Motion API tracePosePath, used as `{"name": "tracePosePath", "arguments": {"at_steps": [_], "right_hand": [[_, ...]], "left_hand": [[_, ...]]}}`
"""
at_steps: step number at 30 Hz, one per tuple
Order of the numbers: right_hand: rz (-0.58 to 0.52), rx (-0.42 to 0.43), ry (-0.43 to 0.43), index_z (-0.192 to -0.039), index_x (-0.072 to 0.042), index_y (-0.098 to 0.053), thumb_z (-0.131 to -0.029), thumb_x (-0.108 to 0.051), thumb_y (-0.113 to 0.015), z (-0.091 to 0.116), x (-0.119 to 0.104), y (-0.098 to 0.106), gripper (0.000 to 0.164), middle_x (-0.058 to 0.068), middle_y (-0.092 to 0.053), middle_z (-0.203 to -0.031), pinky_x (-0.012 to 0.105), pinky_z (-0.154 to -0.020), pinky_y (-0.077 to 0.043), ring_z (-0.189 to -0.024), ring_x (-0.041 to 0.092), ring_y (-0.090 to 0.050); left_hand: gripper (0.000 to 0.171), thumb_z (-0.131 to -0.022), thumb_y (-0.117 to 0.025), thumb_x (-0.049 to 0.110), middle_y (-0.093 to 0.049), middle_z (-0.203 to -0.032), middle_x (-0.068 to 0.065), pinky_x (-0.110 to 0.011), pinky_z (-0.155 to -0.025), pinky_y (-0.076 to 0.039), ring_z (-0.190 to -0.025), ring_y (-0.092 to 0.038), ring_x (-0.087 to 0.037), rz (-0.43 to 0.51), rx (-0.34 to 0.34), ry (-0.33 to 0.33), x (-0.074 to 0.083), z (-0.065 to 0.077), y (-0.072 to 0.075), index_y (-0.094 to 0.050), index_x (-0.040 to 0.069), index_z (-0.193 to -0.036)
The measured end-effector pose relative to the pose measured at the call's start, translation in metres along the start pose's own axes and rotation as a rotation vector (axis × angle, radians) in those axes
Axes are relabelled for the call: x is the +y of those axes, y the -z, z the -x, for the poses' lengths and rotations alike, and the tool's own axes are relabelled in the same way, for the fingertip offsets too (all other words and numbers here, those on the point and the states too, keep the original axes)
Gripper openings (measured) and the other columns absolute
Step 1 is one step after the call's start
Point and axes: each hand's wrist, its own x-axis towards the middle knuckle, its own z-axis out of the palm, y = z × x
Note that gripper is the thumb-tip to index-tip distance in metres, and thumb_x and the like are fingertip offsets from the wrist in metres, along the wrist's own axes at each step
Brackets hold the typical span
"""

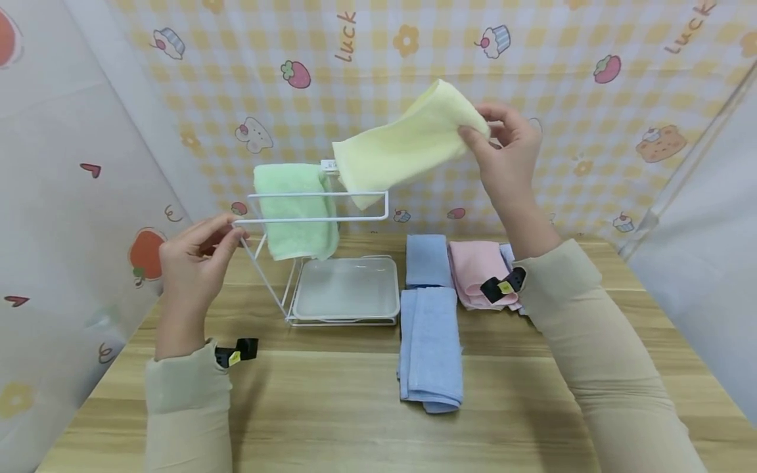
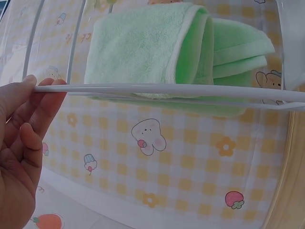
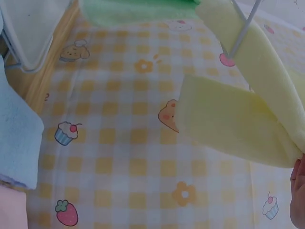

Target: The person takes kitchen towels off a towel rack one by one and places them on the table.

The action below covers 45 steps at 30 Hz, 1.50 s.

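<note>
My left hand pinches the upper left corner of a white wire rack, thumb and fingers round the bar. A green towel hangs folded over the rack's top rails at the left; the left wrist view shows its folded layers behind the bar. My right hand pinches one end of a yellow towel between thumb and fingers, up and right of the rack. The towel's other end droops over the right part of the top rails. In the right wrist view the yellow towel hangs in two parts.
A white tray sits in the rack's base. To its right on the wooden table lie folded blue towels and a pink towel, partly behind the right forearm. A checked curtain stands behind.
</note>
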Motion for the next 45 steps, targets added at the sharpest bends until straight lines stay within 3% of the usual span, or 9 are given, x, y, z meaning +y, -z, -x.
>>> {"name": "tracePosePath", "arguments": {"at_steps": [5,13,28,37,41,45], "right_hand": [[-0.015,0.034,-0.063,-0.094,-0.009,-0.074,-0.081,0.004,-0.076,0.003,-0.001,0.01,0.019,-0.003,-0.066,-0.101,0.015,-0.069,-0.057,-0.079,0.012,-0.065],[-0.038,0.13,-0.104,-0.093,-0.009,-0.075,-0.08,0.003,-0.078,0.005,-0.008,0.022,0.018,-0.001,-0.069,-0.096,0.017,-0.058,-0.048,-0.075,0.011,-0.063],[-0.246,0.212,-0.132,-0.09,0.003,-0.073,-0.075,0.014,-0.077,0.008,-0.015,0.054,0.019,0.007,-0.071,-0.086,0.023,-0.07,-0.057,-0.068,0.017,-0.063],[-0.221,0.202,-0.142,-0.09,0.006,-0.073,-0.076,0.014,-0.076,0.013,-0.008,0.075,0.016,0.008,-0.071,-0.085,0.022,-0.07,-0.057,-0.068,0.017,-0.062],[-0.229,0.169,-0.216,-0.091,0.004,-0.074,-0.076,0.014,-0.076,0.019,-0.007,0.088,0.018,0.008,-0.071,-0.088,0.02,-0.071,-0.06,-0.071,0.015,-0.065],[-0.294,0.08,-0.313,-0.094,0.005,-0.074,-0.077,0.016,-0.075,0.024,-0.01,0.103,0.021,0.008,-0.074,-0.092,0.022,-0.072,-0.061,-0.079,0.016,-0.071]], "left_hand": [[0.018,-0.084,-0.072,-0.009,-0.065,-0.084,0.03,-0.004,-0.061,-0.045,-0.07,-0.062,0.011,0.016,-0.004,-0.003,-0.001,0.0,0.0,-0.074,-0.007,-0.102],[0.018,-0.084,-0.072,-0.01,-0.066,-0.083,0.029,-0.003,-0.06,-0.045,-0.07,-0.062,0.011,0.025,0.0,-0.012,-0.002,0.0,0.001,-0.074,-0.007,-0.102],[0.018,-0.084,-0.073,-0.008,-0.064,-0.084,0.032,-0.003,-0.063,-0.048,-0.072,-0.063,0.012,0.01,-0.001,-0.001,0.0,-0.002,0.001,-0.074,-0.008,-0.102],[0.02,-0.084,-0.071,-0.01,-0.065,-0.086,0.031,-0.003,-0.063,-0.048,-0.073,-0.064,0.012,0.034,-0.001,-0.003,-0.001,-0.002,0.001,-0.073,-0.009,-0.104],[0.02,-0.085,-0.071,-0.01,-0.066,-0.085,0.031,-0.003,-0.062,-0.048,-0.073,-0.065,0.012,0.041,-0.006,0.001,-0.001,-0.002,0.001,-0.073,-0.009,-0.104],[0.019,-0.085,-0.071,-0.009,-0.066,-0.083,0.03,-0.004,-0.06,-0.046,-0.072,-0.064,0.012,0.033,-0.009,-0.005,0.0,-0.002,0.001,-0.074,-0.009,-0.104]]}}
